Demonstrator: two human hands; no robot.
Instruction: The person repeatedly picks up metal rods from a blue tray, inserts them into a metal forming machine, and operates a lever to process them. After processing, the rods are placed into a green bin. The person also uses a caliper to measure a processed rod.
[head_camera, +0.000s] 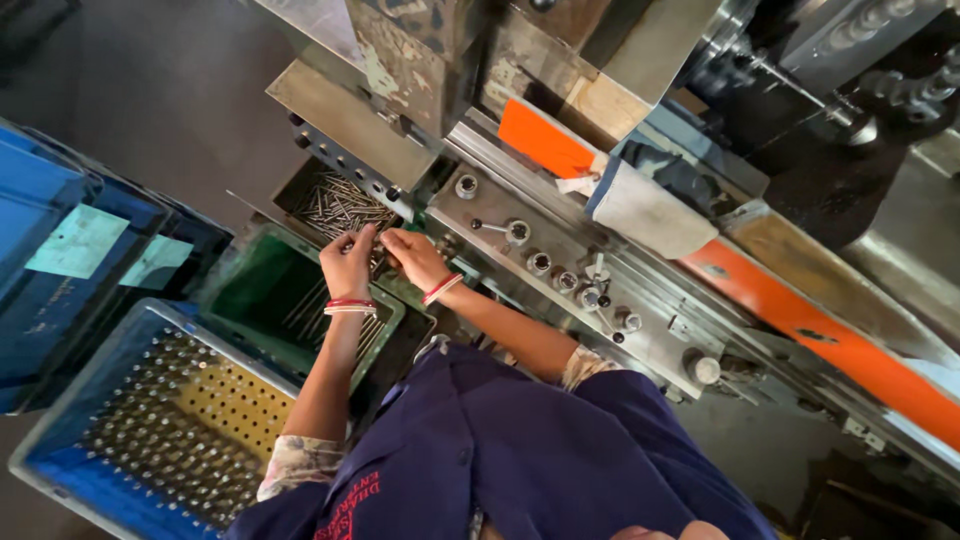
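Both hands are up at the pin tray (335, 205), a shallow dark metal tray full of thin silver pins, tucked under the front edge of the machine (420, 60)

Left hand (347, 262): back of hand to camera, fingers bunched together and curled at the near edge of the tray, tips among the pins. Looks like a pinch on a few pins, but can't tell for sure, too small. Red and white bangles on the wrist

Right hand (415, 255): just beside the left, fingertips almost touching it, fingers together and pointing toward the same spot on the tray edge. Can't tell whether it actually grips a pin. Same bangles on this wrist

Right below the hands: green crate (255, 280) with a small batch of pins lying loose in the bottom. Nearer the camera, a blue crate (60, 455) holding a perforated yellow board with pins standing upright in rows. More blue crates (40, 200) stacked at far left, pale paper tags on them

Right of the hands: steel rail (560, 270) running diagonally, bolts and round fittings on top, orange guard strip (800, 310) behind it, a grey-white cloth (650, 210) draped over. Person wears a dark blue apron
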